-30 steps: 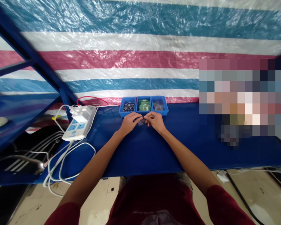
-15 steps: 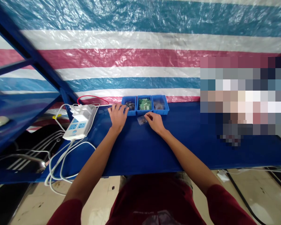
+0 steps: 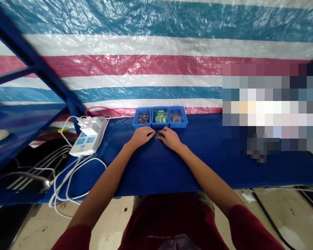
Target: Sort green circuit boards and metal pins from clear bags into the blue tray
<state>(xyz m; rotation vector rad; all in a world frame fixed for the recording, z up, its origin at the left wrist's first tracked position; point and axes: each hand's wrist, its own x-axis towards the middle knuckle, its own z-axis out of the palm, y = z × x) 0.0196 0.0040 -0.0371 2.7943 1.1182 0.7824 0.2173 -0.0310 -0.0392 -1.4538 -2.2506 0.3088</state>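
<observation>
My left hand (image 3: 142, 135) and my right hand (image 3: 169, 137) rest close together on the blue table (image 3: 172, 163), fingers curled around a small clear plastic bag (image 3: 158, 135) that lies between them. Most of the bag is hidden by my fingers. Just beyond my hands stand three small blue bins in a row: the left bin (image 3: 142, 118) holds dark metal pins, the middle bin (image 3: 160, 116) holds green parts, the right bin (image 3: 177, 117) holds clear packets.
A white power strip (image 3: 87, 139) with plugs and looped white cables (image 3: 67, 180) lies at the table's left. A striped tarp (image 3: 146, 62) hangs behind. Blue shelving (image 3: 23, 111) stands at the left. A blurred person is at the right.
My left hand, which had reached to the left bin half a second ago, has come back beside my right hand at the small bag.
</observation>
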